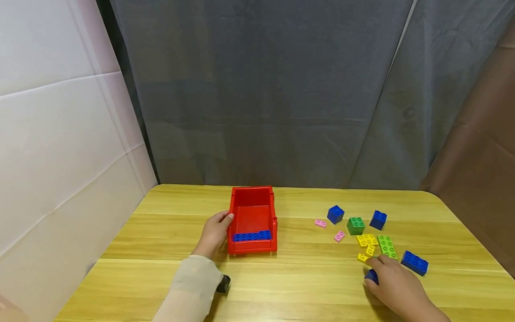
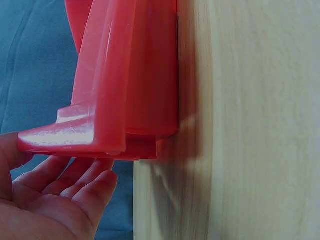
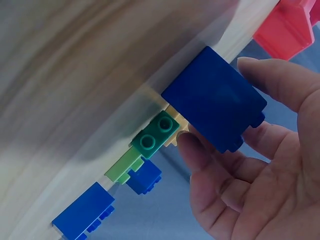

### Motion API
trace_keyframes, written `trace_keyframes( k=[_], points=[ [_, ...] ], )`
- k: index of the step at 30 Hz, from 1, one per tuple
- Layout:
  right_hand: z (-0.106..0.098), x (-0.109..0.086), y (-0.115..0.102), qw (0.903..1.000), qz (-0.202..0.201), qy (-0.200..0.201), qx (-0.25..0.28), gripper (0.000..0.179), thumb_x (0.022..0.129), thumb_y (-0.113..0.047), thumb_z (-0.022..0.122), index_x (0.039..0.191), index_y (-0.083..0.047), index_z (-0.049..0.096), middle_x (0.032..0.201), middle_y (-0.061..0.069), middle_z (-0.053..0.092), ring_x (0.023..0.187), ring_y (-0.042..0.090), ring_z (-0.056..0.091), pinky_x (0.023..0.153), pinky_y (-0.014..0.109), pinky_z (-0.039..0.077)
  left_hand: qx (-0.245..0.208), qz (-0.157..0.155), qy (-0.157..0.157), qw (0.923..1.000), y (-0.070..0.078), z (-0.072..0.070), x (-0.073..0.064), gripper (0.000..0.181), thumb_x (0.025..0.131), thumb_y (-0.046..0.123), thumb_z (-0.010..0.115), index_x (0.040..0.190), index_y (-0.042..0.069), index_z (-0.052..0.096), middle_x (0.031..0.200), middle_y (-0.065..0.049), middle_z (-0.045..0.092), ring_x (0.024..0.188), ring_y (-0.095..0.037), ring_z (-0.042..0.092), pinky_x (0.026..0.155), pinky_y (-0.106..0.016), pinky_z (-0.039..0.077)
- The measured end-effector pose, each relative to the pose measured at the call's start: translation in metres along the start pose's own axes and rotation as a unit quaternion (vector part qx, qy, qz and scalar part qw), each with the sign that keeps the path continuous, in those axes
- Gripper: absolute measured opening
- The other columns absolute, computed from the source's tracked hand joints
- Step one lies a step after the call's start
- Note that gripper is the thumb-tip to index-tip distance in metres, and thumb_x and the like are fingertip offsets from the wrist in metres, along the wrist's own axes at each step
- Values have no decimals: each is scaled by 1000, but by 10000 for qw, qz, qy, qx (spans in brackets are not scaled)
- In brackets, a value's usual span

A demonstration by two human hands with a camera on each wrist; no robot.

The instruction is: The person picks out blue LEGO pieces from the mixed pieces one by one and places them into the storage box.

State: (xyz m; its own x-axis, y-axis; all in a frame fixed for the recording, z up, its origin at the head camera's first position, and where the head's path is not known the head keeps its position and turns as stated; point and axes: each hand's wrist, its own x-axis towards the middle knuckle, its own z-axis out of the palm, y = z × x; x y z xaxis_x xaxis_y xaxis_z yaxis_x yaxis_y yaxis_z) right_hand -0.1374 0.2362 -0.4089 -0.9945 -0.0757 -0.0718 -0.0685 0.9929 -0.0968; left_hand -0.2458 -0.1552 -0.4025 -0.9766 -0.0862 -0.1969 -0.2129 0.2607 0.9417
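Note:
A red open-topped bin (image 1: pixel 252 197) stands left of the table's middle, with a long blue studded brick (image 1: pixel 252 236) lying inside at its near end. My left hand (image 1: pixel 214 235) holds the bin's left rim, thumb above and fingers underneath, as the left wrist view shows. At the right, my right hand (image 1: pixel 396 281) grips a blue brick (image 3: pixel 215 100) between thumb and fingers, low over the table. Just beyond those fingers lie a small dark green brick (image 3: pixel 156 134), mostly hidden in the head view, and several yellow bricks (image 1: pixel 370 249).
Right of the hand lies a blue brick (image 1: pixel 415 263). Farther back are a light green brick (image 1: pixel 387 247), a green brick (image 1: pixel 356 226), two blue bricks (image 1: pixel 335 214) and two small pink bricks (image 1: pixel 320 223). A grey curtain (image 1: pixel 257 98) hangs behind the table.

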Motion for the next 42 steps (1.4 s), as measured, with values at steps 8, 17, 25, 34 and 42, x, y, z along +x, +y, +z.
trace_keyframes(
  k=[8, 17, 25, 34, 42],
  points=[
    [-2, 2, 0, 9997, 40, -210, 141, 38, 83, -30, 75, 107, -2, 68, 99, 8, 63, 92, 25, 61, 81, 50, 53, 20, 66, 9, 10000, -1, 0, 1, 45, 104, 24, 44, 142, 0, 44, 140, -22, 48, 126, -39, 47, 105, -52, 39],
    [0, 2, 1, 9999, -84, -118, 94, 31, 82, -26, 76, 100, -1, 70, 87, 5, 59, 80, 17, 56, 73, 42, 54, -5, 79, 30, 10000, 0, 1, 1, 44, 103, 22, 44, 141, -1, 45, 139, -23, 49, 124, -39, 48, 105, -52, 40],
    [-11, 5, -2, 9997, -132, 1, 225, 26, 84, -21, 74, 99, -1, 68, 90, 6, 58, 80, 18, 57, 71, 42, 54, -17, 38, -8, 10000, -1, 0, 1, 45, 104, 24, 44, 142, 0, 44, 141, -22, 47, 126, -39, 46, 105, -52, 39],
    [-40, 20, -9, 9952, -613, 643, 421, 24, 84, -14, 74, 100, 3, 68, 94, 9, 60, 83, 24, 61, 73, 43, 55, -92, -39, -13, 9999, 0, -1, 2, 46, 103, 25, 44, 143, 1, 43, 142, -21, 47, 127, -39, 45, 105, -52, 40],
    [-57, 29, -25, 9896, -959, 1007, 374, 29, 84, -15, 74, 103, 5, 67, 98, 13, 59, 87, 28, 62, 75, 45, 56, -84, 101, 35, 9999, -1, 1, 1, 44, 104, 22, 44, 141, -1, 45, 140, -23, 48, 126, -39, 47, 105, -52, 40]
  ],
)
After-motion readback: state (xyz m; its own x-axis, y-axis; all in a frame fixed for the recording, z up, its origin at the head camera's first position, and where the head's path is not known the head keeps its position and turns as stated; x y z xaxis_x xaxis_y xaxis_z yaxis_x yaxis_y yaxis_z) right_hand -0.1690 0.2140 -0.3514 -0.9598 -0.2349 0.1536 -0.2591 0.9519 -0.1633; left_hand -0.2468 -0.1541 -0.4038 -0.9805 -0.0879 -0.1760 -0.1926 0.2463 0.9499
